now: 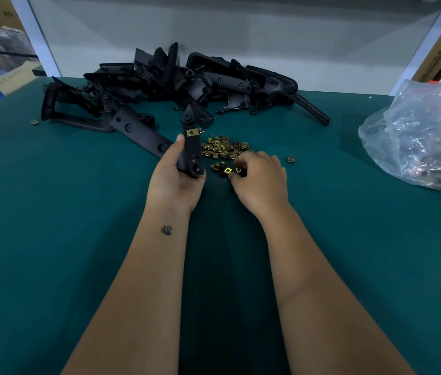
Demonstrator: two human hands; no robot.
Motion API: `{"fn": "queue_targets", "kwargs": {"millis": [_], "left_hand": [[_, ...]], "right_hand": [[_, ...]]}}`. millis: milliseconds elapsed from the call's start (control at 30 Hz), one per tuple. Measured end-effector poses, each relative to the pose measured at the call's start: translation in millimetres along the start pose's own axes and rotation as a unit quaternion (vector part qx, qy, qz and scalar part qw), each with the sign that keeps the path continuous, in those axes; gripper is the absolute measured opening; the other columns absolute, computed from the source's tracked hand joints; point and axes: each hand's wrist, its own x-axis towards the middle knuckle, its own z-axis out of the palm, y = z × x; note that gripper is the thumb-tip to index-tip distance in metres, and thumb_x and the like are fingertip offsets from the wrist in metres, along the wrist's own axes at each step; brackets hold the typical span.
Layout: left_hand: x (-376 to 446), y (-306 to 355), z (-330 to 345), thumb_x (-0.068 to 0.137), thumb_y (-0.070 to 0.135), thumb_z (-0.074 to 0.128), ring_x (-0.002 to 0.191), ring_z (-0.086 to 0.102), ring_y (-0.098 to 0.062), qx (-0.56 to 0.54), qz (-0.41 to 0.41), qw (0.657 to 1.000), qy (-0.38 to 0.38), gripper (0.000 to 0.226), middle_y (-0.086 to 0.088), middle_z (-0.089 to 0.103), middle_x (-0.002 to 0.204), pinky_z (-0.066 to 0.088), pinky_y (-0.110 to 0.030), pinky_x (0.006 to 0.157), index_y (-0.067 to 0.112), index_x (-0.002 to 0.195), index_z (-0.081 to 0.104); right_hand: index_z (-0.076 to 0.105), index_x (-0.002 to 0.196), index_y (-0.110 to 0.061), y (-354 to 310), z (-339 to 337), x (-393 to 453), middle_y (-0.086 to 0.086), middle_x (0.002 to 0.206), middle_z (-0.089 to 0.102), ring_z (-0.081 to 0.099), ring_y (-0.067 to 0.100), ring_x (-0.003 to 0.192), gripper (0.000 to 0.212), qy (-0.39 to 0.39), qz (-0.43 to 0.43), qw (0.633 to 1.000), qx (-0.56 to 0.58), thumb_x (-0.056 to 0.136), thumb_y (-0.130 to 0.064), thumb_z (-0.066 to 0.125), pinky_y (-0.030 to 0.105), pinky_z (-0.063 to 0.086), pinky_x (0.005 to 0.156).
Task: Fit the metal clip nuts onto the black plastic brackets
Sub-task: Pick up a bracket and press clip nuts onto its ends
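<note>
While the left hand (176, 177) grips a matte black bracket (191, 147), the right hand (260, 180) pinches a shiny brass-coloured clip nut (227, 171).

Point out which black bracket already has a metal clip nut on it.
The bracket held upright in the left hand: a brass clip nut sits on its upper part. None is plainly visible on the brackets in the pile behind.
</note>
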Motion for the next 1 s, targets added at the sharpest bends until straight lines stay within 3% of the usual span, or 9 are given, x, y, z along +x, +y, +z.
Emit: {"fn": "queue_targets", "kwargs": {"millis": [100, 300, 567, 667, 733, 833, 933, 1000], "left_hand": [[0.1, -0.4, 0.0, 0.097, 0.017, 0.061, 0.047, 0.054, -0.005, 0.001, 0.000, 1.000, 0.001, 0.010, 0.005, 0.066, 0.060, 0.041, -0.020, 0.055, 0.017, 0.087, 0.059], [0.6, -0.8, 0.0, 0.097, 0.016, 0.060, 0.049, 0.054, -0.006, 0.006, 0.001, 1.000, 0.000, 0.010, 0.004, 0.066, 0.061, 0.040, -0.020, 0.056, 0.016, 0.087, 0.058], [-0.5, -1.0, 1.9, 0.098, 0.015, 0.057, 0.046, 0.054, -0.005, 0.006, -0.001, 1.000, -0.003, 0.012, 0.004, 0.065, 0.057, 0.040, -0.020, 0.056, 0.016, 0.086, 0.057], [-0.4, -0.6, 1.9, 0.098, 0.014, 0.057, 0.046, 0.056, -0.006, 0.011, -0.001, 1.000, -0.003, 0.011, 0.004, 0.065, 0.058, 0.043, -0.020, 0.050, 0.015, 0.087, 0.057], [-0.2, -0.1, 1.5, 0.098, 0.013, 0.056, 0.047, 0.057, -0.008, 0.016, -0.005, 1.000, -0.001, 0.011, 0.002, 0.065, 0.059, 0.044, -0.020, 0.048, 0.014, 0.087, 0.057], [0.2, -0.8, 1.6, 0.099, 0.010, 0.052, 0.060, 0.057, -0.012, 0.020, -0.019, 1.000, -0.011, 0.010, -0.001, 0.065, 0.066, 0.047, -0.023, 0.057, 0.011, 0.090, 0.056], [0.0, -2.0, 2.6, 0.099, 0.006, 0.045, 0.078, 0.056, -0.021, 0.013, -0.035, 0.999, -0.036, 0.010, -0.009, 0.061, 0.084, 0.048, -0.032, 0.079, 0.007, 0.097, 0.055], [-1.0, -1.9, 2.9, 0.097, 0.005, 0.044, 0.081, 0.059, -0.024, 0.008, -0.040, 0.998, -0.046, 0.012, -0.011, 0.065, 0.082, 0.050, -0.034, 0.085, 0.005, 0.096, 0.056]], "right_hand": [[0.064, 0.125, -0.031, -1.4, 0.9, -0.9, 0.002, 0.120, 0.056, 0.042, 0.026, 0.115, 0.031, -0.012, -0.007, 1.000, -0.023, 0.095, -0.035, 0.057, 0.032, 0.026, 0.085], [0.071, 0.097, -0.030, -1.6, 0.8, -1.6, -0.001, 0.107, 0.054, 0.044, 0.024, 0.108, 0.011, 0.012, -0.007, 1.000, 0.012, 0.091, -0.029, 0.062, 0.029, 0.029, 0.083], [0.072, 0.104, -0.031, -2.5, 1.6, -1.5, -0.005, 0.105, 0.049, 0.039, 0.021, 0.107, 0.019, 0.007, -0.043, 0.999, 0.008, 0.087, -0.039, 0.068, 0.026, 0.022, 0.082], [0.068, 0.090, -0.027, -2.9, 0.6, -1.2, -0.011, 0.095, 0.052, 0.046, 0.016, 0.100, 0.007, 0.011, -0.046, 0.996, 0.078, 0.085, -0.027, 0.071, 0.026, 0.031, 0.082], [0.062, 0.080, -0.025, -8.0, -2.0, -3.0, -0.012, 0.084, 0.060, 0.057, 0.009, 0.085, 0.013, 0.017, -0.019, 0.974, 0.226, 0.084, -0.016, 0.071, 0.023, 0.043, 0.075], [0.062, 0.076, -0.023, -18.2, -5.4, -6.2, -0.007, 0.071, 0.066, 0.062, 0.004, 0.063, 0.019, 0.013, 0.023, 0.896, 0.444, 0.085, -0.007, 0.070, 0.018, 0.049, 0.061], [0.064, 0.078, -0.021, -26.5, -2.6, -7.4, -0.001, 0.076, 0.068, 0.065, 0.009, 0.068, 0.022, -0.002, 0.041, 0.852, 0.522, 0.084, -0.001, 0.067, 0.021, 0.051, 0.063], [0.066, 0.078, -0.020, -29.9, -0.4, -7.2, -0.001, 0.080, 0.068, 0.063, 0.009, 0.077, 0.023, -0.008, 0.045, 0.834, 0.550, 0.084, 0.001, 0.064, 0.024, 0.050, 0.070]]}}
